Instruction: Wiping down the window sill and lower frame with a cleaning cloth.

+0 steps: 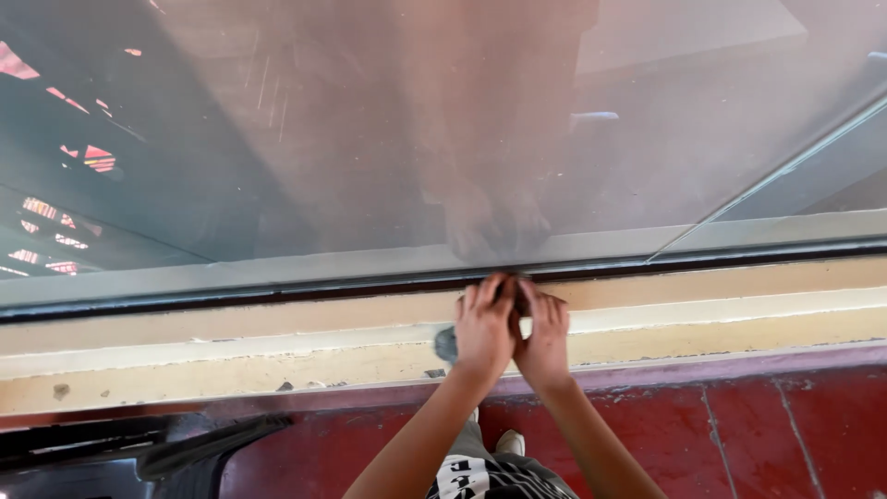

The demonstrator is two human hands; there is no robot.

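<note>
Here, the left hand (483, 328) and right hand (545, 334) press a grey cloth (447, 344) into the window track (277, 298), both grips narrow.

No packages, labels, signs or screens are showing anywhere in this view. The only thing coming near to one is a scatter of red and pink patches (88, 159) glowing in the glass pane (277, 139) at the left (reflections, too blurred to tell what is casting them).
</note>
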